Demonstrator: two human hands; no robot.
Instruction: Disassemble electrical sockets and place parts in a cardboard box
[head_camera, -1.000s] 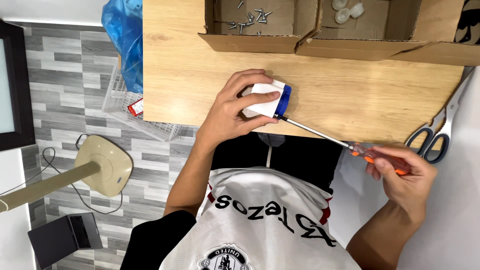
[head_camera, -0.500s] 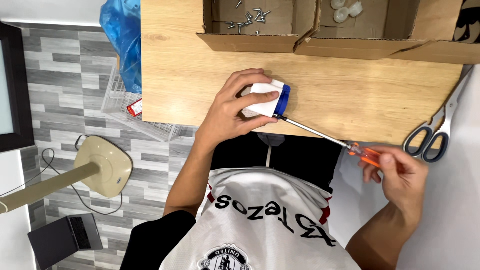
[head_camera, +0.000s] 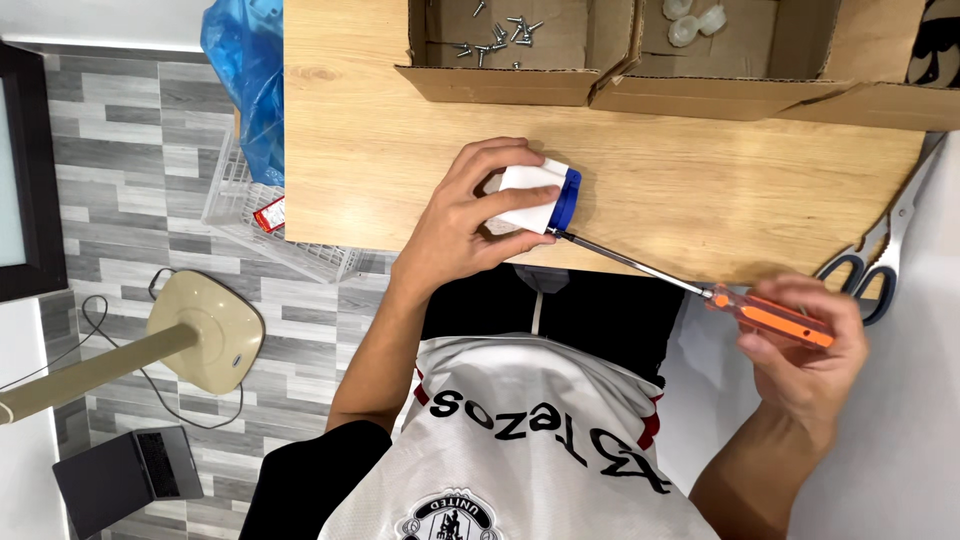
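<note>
White block with a blue end (head_camera: 535, 196), lying at the near edge of the tabletop (head_camera: 700, 190): my left hand (head_camera: 462, 222) clamps it while my right hand (head_camera: 805, 350), closed on the orange-handled screwdriver (head_camera: 770, 320), sets the tip against the blue end, a screw-driving step that calls for steady alignment.

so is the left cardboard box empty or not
Not empty: loose screws lie scattered on the floor of the open cardboard box.
</note>
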